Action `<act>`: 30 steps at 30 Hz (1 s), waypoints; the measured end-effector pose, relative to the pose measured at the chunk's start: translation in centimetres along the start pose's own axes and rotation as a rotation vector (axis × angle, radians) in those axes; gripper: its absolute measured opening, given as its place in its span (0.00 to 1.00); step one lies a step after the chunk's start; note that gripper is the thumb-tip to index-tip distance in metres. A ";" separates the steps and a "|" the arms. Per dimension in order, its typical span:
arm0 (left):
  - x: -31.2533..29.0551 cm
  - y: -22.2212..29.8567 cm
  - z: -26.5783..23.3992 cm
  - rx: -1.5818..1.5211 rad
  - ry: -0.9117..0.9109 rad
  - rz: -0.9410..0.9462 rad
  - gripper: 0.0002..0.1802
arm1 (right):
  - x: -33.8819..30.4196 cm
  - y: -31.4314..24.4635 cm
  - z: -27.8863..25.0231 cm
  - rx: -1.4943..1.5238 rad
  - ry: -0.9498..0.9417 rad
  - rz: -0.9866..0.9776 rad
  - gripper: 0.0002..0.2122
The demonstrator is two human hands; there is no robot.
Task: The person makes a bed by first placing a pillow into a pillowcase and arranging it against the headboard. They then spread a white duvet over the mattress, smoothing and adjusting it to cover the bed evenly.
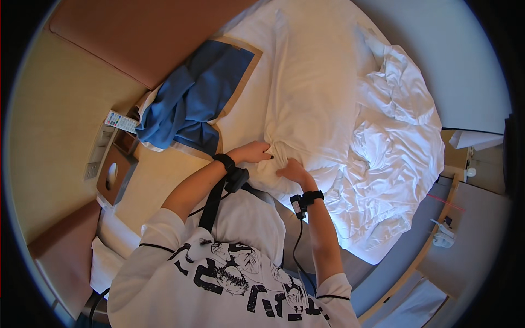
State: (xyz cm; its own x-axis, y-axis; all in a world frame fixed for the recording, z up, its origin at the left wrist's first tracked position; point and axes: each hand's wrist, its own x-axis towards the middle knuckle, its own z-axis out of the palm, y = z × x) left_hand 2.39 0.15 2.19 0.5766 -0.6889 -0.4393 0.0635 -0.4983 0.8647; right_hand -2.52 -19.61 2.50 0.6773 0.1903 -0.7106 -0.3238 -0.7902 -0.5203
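Note:
A long, puffy white duvet lies folded on the bed, its near end gathered into creases. My left hand is closed on the cloth at that near end, thumb and fingers pinching a fold. Close on its right, my right hand also grips the same end, its fingertips partly hidden in the fabric. Both wrists wear black straps with small devices. Right of the duvet spreads a heavily rumpled white cover. A blue bed runner with a tan border lies crumpled to the left.
Brown padded panels line the wall at far left. A remote control and a brown box with an oval opening sit by the bedside. A wood-edged desk stands at right. Cables run along my arms.

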 end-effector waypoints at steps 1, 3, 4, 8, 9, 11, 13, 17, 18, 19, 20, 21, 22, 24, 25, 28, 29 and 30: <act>-0.1 -0.3 0.2 -0.067 -0.028 -0.034 0.18 | 0.3 0.3 0.5 -0.041 0.008 0.000 0.21; -0.3 -1.1 0.4 -0.088 -0.088 -0.091 0.19 | 0.6 0.2 1.3 -0.131 0.046 0.003 0.21; -0.3 -1.7 0.3 -0.041 -0.119 -0.115 0.20 | 0.7 -0.3 1.8 -0.178 0.077 0.007 0.21; -0.8 -4.3 0.6 -0.119 -0.288 -0.036 0.19 | 0.9 -1.7 2.3 -0.171 0.110 0.007 0.21; -1.0 -4.3 0.8 -0.093 -0.307 -0.044 0.19 | 0.8 -1.8 2.4 -0.198 0.133 -0.007 0.21; -1.1 -4.2 1.0 -0.039 -0.347 -0.059 0.20 | 0.6 -2.0 2.5 -0.250 0.180 -0.035 0.22; -1.1 -4.7 1.4 0.022 -0.308 -0.040 0.18 | 0.8 -1.7 2.1 -0.263 0.112 -0.044 0.23; -0.8 -4.1 0.6 0.174 -0.300 0.036 0.16 | 1.0 -1.5 0.3 -0.135 -0.068 0.012 0.22; -0.9 -4.3 0.4 0.163 -0.293 0.032 0.16 | 1.0 -2.0 0.1 -0.161 -0.082 0.023 0.22; -0.9 -4.6 0.2 0.153 -0.285 0.027 0.15 | 0.8 -2.6 0.0 -0.186 -0.095 0.034 0.21; -1.0 -4.8 0.0 0.142 -0.276 0.023 0.15 | 0.8 -3.1 0.0 -0.212 -0.109 0.045 0.21; -1.1 -4.6 -0.2 0.131 -0.280 0.019 0.15 | 0.8 -3.1 0.1 -0.227 -0.104 0.066 0.20; -1.3 -4.3 -0.4 0.120 -0.284 0.015 0.15 | 0.9 -3.0 0.3 -0.241 -0.100 0.086 0.20; -1.4 -4.1 -0.5 0.113 -0.276 0.024 0.14 | 1.4 -2.4 1.0 -0.212 -0.063 0.133 0.18; -1.3 -4.1 -0.4 0.118 -0.269 0.041 0.14 | 1.8 -1.6 1.5 -0.167 -0.027 0.162 0.17; -1.1 -3.7 -0.1 0.094 -0.257 0.079 0.13 | 2.0 -0.5 1.7 -0.100 -0.022 0.170 0.16; -1.1 -3.5 0.0 0.080 -0.256 0.089 0.13 | 1.9 -0.3 1.5 -0.089 -0.037 0.159 0.16; -1.0 -3.3 0.1 0.102 -0.254 0.092 0.13 | 2.5 1.0 1.7 -0.248 -0.081 0.021 0.16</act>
State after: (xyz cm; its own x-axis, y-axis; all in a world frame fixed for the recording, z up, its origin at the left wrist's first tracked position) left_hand 1.50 2.43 -0.27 0.3530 -0.8369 -0.4184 -0.0691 -0.4693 0.8803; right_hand -2.28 -18.94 -0.65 0.6142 0.2106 -0.7605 -0.1587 -0.9111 -0.3805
